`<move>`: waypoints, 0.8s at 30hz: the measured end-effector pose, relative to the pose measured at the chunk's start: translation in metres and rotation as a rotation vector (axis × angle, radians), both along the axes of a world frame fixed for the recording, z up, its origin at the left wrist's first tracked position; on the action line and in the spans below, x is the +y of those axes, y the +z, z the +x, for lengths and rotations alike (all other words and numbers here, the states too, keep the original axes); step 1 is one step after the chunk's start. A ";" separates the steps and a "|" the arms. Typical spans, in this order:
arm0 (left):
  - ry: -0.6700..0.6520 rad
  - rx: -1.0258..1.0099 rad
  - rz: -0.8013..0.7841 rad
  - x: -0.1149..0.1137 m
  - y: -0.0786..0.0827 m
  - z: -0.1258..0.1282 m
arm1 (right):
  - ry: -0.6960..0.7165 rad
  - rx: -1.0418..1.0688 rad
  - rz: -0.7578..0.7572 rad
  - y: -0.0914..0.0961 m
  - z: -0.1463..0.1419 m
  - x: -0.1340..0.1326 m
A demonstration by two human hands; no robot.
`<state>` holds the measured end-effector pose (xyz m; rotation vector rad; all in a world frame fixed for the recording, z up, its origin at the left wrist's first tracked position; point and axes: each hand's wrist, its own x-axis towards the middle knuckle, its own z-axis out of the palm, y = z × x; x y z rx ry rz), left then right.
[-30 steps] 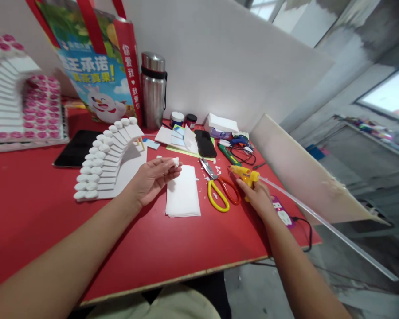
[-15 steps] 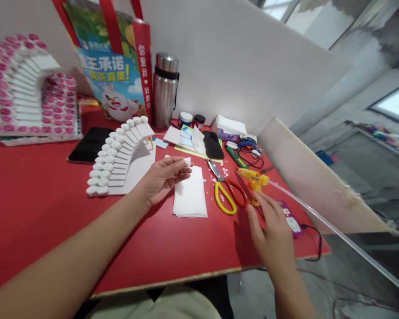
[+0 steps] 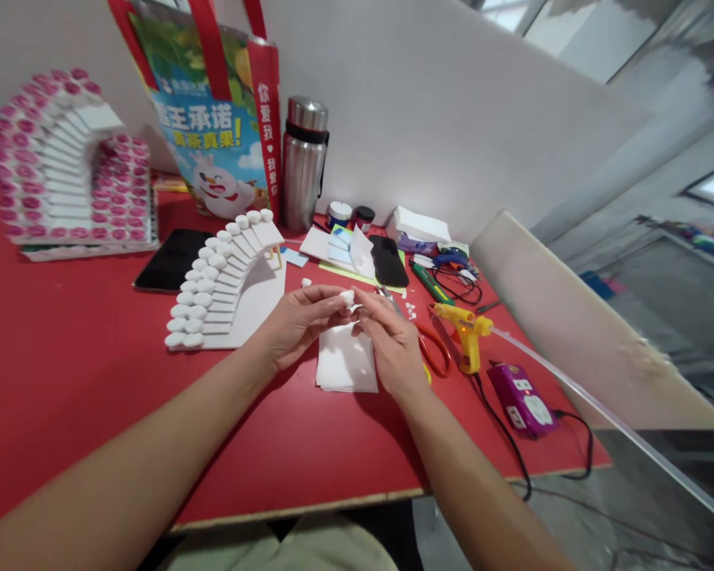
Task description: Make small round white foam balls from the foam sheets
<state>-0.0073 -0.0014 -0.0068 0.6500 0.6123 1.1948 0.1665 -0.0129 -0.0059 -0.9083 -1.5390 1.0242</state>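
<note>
A small white rolled-paper rosette [image 3: 348, 298] is pinched between the thumb and fingers of my left hand [image 3: 297, 325]. My right hand [image 3: 396, 345] meets it from the other side, its fingertips closed on the rosette's edge. Below both hands lies a stack of white paper sheets [image 3: 346, 369]. To the left stands a curved white model staircase [image 3: 223, 297], with similar white rosettes along its outer edge. One loose white piece [image 3: 306, 282] rests just beyond my left hand. Scissors [image 3: 434, 353] with red and yellow handles are partly covered by my right hand.
A yellow glue gun [image 3: 465, 329] with a long clear stick stands at right, beside a purple power box [image 3: 522, 400] and cords. Behind are a phone [image 3: 389, 262], a steel flask [image 3: 305, 166], a printed bag [image 3: 214, 119] and a pink-flowered staircase model [image 3: 65, 174]. A tablet [image 3: 170, 262] lies left.
My right hand has left the glue gun and moved left to the rosette in my left hand. The glue gun now stands on the table. The view has shifted slightly.
</note>
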 end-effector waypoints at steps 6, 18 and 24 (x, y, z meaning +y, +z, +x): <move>-0.002 0.019 -0.041 -0.001 -0.002 0.003 | -0.004 -0.017 0.010 -0.004 0.003 -0.005; 0.002 0.076 -0.015 -0.002 -0.004 0.004 | -0.060 -0.222 0.217 -0.002 0.006 -0.007; 0.005 0.096 -0.020 -0.003 -0.003 0.004 | -0.073 -0.244 0.266 -0.004 0.007 -0.007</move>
